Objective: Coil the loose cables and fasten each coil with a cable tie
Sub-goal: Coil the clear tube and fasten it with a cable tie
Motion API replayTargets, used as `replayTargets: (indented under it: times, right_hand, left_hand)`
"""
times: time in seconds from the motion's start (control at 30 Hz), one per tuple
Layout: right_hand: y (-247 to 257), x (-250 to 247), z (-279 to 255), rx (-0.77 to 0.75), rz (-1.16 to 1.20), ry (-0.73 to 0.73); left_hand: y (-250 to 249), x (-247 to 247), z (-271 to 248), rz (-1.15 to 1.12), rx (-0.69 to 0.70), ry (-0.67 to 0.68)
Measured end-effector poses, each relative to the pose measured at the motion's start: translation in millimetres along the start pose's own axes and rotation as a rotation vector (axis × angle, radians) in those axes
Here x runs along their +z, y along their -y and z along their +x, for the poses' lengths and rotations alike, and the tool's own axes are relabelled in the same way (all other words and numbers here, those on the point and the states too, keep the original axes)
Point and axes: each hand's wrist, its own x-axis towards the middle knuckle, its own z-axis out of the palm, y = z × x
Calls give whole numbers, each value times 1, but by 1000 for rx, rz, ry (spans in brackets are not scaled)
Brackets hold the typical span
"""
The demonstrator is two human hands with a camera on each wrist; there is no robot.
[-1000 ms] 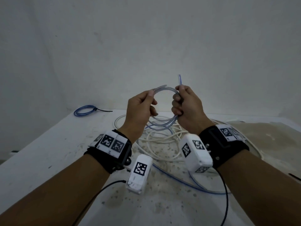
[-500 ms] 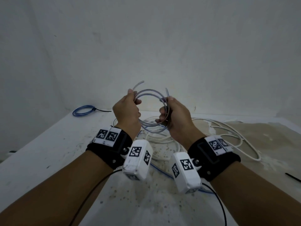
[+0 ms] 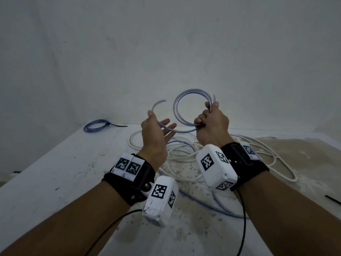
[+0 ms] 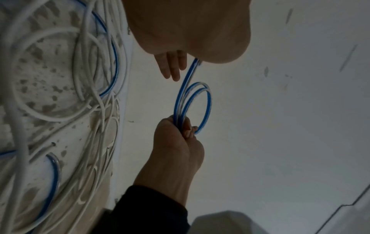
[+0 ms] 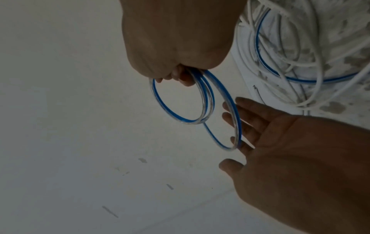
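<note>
Half a second ago both hands held the coil close together; now the left hand [image 3: 156, 133] has let go and opened up, and the hands are farther apart. The right hand [image 3: 212, 124] is the only grip on the blue cable coil [image 3: 191, 100], with its fingers curled tight round the loops, up in the air above the far middle of the desk [image 3: 55, 172]. The left hand has its fingers spread and straight, and the loose end of the cable [image 3: 158, 105] curves across its open palm without being pinched. The head view shows that loose end sticking up past the left thumb, and it looks pale and blurry there. The right wrist view shows something the head view does not: the coil [image 5: 180, 101] is see-through tube with a bright blue line inside, and one wider loop [image 5: 230, 120] hangs out of the bunch and lies against the left fingers [image 5: 246, 120]. The left wrist view shows the right hand [image 4: 176, 142] from the side, with the loops [image 4: 192, 107] bunched between thumb and fingers. Under the hands, a messy pile of white cables [image 3: 184, 159] lies in the middle of the desk, and another blue cable [image 3: 203, 204] runs through it toward the near edge. By the far left corner sits a small blue coil [image 3: 94, 124] already tied with a black cable tie [image 3: 118, 125]. One more black cable tie [image 3: 333, 199] lies at the right edge.
</note>
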Motion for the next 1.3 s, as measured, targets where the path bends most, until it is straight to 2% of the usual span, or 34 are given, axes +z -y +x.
replayTargets:
  times: [0.13,0.27,0.33,0.43,0.57,0.67,0.77,0.9,1.07,1.3]
  right_hand:
    - [-7,0,-5,-33,-62,70]
    - [-24,-8,-15,-24,-161,153]
    - [-26,-11,-15,-28,-164,135]
    - [-24,-10,-15,-28,-146,137]
    - [-20,-9,-19,-57,-212,232]
    - [-18,-9,-19,-64,-228,240]
    - [-13,-8,-18,-23,-197,259]
    - [-1,-5,-20,-43,-269,343]
    - [3,-4,-23,-177,-486,424]
    - [-8,-10,-27,-233,-598,420]
  left_hand:
    - [2,8,2,43,10,29]
    - [-10,20,7,66,131,14]
    - [-12,20,8,211,240,-4]
    - [-5,15,7,423,408,51]
    - [-8,8,13,522,511,51]
    - [-16,7,12,715,641,165]
    - [-21,4,10,899,772,208]
    - [-20,0,18,802,693,154]
    - [-18,4,16,746,646,4]
    - [-9,-1,19,758,628,-77]
